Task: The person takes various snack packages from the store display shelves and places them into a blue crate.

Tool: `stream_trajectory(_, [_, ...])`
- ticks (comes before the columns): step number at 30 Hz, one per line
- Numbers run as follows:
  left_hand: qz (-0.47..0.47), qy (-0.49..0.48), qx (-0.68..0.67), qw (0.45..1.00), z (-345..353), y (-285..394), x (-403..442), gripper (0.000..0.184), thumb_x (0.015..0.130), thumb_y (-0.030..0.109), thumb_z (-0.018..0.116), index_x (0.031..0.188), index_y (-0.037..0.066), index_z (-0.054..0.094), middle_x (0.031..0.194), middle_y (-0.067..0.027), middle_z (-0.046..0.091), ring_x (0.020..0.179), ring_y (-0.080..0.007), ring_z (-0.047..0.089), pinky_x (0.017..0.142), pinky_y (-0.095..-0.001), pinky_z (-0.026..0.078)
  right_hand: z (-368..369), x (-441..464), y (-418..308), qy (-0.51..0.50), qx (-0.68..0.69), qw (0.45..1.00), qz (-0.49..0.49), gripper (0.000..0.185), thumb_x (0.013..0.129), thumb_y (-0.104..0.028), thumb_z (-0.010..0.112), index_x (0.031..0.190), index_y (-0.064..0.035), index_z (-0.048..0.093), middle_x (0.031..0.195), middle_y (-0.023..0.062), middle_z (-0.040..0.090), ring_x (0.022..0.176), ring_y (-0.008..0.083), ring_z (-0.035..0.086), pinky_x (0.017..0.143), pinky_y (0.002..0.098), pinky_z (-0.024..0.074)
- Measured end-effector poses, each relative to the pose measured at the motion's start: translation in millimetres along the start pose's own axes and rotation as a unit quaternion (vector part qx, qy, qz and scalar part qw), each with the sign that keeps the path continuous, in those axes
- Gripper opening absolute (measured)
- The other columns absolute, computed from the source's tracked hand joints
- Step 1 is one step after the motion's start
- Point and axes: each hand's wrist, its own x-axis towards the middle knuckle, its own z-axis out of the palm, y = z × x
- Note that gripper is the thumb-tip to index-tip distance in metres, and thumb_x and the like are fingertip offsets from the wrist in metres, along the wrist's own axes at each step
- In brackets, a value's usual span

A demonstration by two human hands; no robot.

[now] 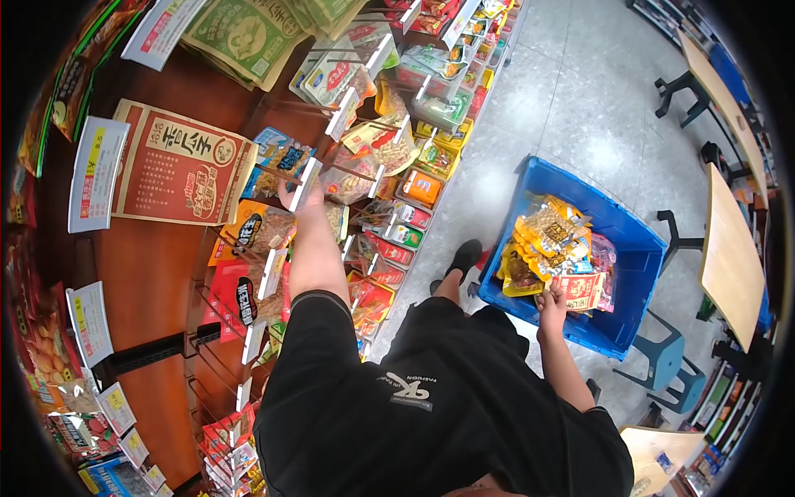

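My left hand (307, 195) reaches into the hanging rack, beside a blue snack packet (277, 161) on a hook. A white price tag (307, 177) covers part of that hand, so its grip is unclear. Over the near side of a blue plastic crate (633, 217), my right hand (552, 310) has its fingers closed at the edge of a red and cream snack packet (582, 291). Several yellow snack bags (546, 232) lie heaped in the crate around it. An orange snack packet (254, 229) hangs just below my left hand.
A large brown and red seed bag (182, 166) hangs at the left, with green bags (244, 37) above. Metal hooks with price tags jut out from the rack. Wooden tables (733, 257) and a blue-grey stool (660, 352) stand right of the crate on the grey floor (580, 91).
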Motion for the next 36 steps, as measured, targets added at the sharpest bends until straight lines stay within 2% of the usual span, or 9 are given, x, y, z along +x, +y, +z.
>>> stream_trajectory(5, [0.04, -0.003, 0.028, 0.999, -5, -24, -40, 0.064, 0.081, 0.04, 0.059, 0.128, 0.0, 0.04, 0.131, -0.0147, 0.044, 0.121, -0.0315, 0.044, 0.104, -0.0461, 0.035, 2, -12, -1, 0.008, -0.052, 0.998, 0.021, 0.032, 0.088, -0.012, 0.058, 0.117, -0.0026, 0.049, 0.096, 0.0027, 0.056, 0.08, 0.0089, 0.051, 0.064, 0.0215, 0.0396])
stream_trajectory(9, [0.041, 0.157, -0.029, 0.986, 6, -47, -91, 0.054, 0.086, 0.033, 0.058, 0.123, 0.0, 0.038, 0.133, -0.0116, 0.037, 0.119, -0.0309, 0.046, 0.105, -0.051, 0.035, 10, -18, -7, -0.011, -0.092, 0.995, 0.026, 0.03, 0.089, -0.015, 0.058, 0.116, -0.0045, 0.05, 0.099, 0.0034, 0.056, 0.082, 0.0102, 0.051, 0.066, 0.0235, 0.0405])
stream_trajectory(12, [0.014, 0.092, -0.09, 0.992, -5, -60, -106, 0.084, 0.084, 0.032, 0.065, 0.142, 0.004, 0.013, 0.136, -0.0131, 0.036, 0.123, -0.0285, 0.043, 0.105, -0.0502, 0.035, 18, -17, -6, -0.047, -0.102, 0.993, 0.02, 0.03, 0.09, -0.017, 0.057, 0.116, -0.0036, 0.051, 0.101, 0.0034, 0.056, 0.084, 0.0109, 0.053, 0.07, 0.0257, 0.0423])
stream_trajectory(15, [-0.033, 0.054, -0.119, 0.991, 3, -78, -148, 0.042, 0.085, 0.033, 0.065, 0.108, 0.002, 0.049, 0.103, -0.0078, 0.06, 0.103, -0.0246, 0.057, 0.095, -0.0438, 0.046, 35, -20, -19, -0.095, -0.101, 0.99, 0.019, 0.032, 0.09, -0.015, 0.056, 0.118, -0.0015, 0.049, 0.101, 0.0041, 0.056, 0.084, 0.011, 0.054, 0.071, 0.0245, 0.0438])
stream_trajectory(18, [-0.059, 0.014, -0.069, 0.996, 21, -92, -202, 0.026, 0.088, 0.028, 0.063, 0.097, 0.004, 0.057, 0.1, -0.0056, 0.062, 0.099, -0.0211, 0.059, 0.095, -0.0429, 0.046, 53, -26, -36, -0.153, -0.03, 0.987, 0.036, 0.026, 0.09, -0.009, 0.055, 0.116, -0.0058, 0.049, 0.093, 0.0031, 0.056, 0.071, 0.0078, 0.053, 0.06, 0.0201, 0.0425])
stream_trajectory(23, [-0.073, -0.006, 0.007, 0.997, 22, -80, -254, 0.02, 0.089, 0.025, 0.063, 0.097, 0.007, 0.059, 0.098, -0.0033, 0.064, 0.097, -0.017, 0.06, 0.096, -0.0402, 0.046, 69, -40, -65, -0.195, -0.014, 0.98, 0.039, 0.024, 0.09, -0.005, 0.054, 0.113, -0.0057, 0.047, 0.085, 0.0022, 0.054, 0.066, 0.0076, 0.048, 0.058, 0.0202, 0.0424])
stream_trajectory(28, [-0.023, -0.042, 0.151, 0.987, 19, -58, -302, 0.018, 0.093, 0.023, 0.058, 0.103, 0.007, 0.056, 0.101, -0.0058, 0.063, 0.099, -0.0184, 0.06, 0.095, -0.0388, 0.048, 64, -35, -58, -0.239, -0.02, 0.97, 0.042, 0.024, 0.089, -0.01, 0.055, 0.112, -0.0039, 0.05, 0.09, 0.0023, 0.055, 0.075, 0.0092, 0.054, 0.064, 0.0215, 0.044])
stream_trajectory(32, [0.049, -0.066, 0.293, 0.952, 14, -67, -338, 0.025, 0.093, 0.011, 0.056, 0.116, 0.004, 0.049, 0.109, -0.009, 0.06, 0.099, -0.0228, 0.061, 0.09, -0.0392, 0.052, 80, -41, -53, -0.265, -0.007, 0.961, 0.076, 0.017, 0.091, -0.007, 0.053, 0.107, -0.004, 0.049, 0.084, 0.001, 0.053, 0.065, 0.007, 0.048, 0.056, 0.0196, 0.0396])
stream_trajectory(36, [0.067, -0.079, 0.35, 0.931, 2, -83, -375, 0.038, 0.092, 0.005, 0.056, 0.126, 0.001, 0.041, 0.116, -0.0104, 0.055, 0.094, -0.0244, 0.062, 0.088, -0.0367, 0.053, 112, -54, -60, -0.305, -0.005, 0.947, 0.105, 0.014, 0.091, -0.013, 0.056, 0.104, -0.0059, 0.053, 0.09, 0.0034, 0.058, 0.069, 0.0085, 0.054, 0.06, 0.0208, 0.0442])
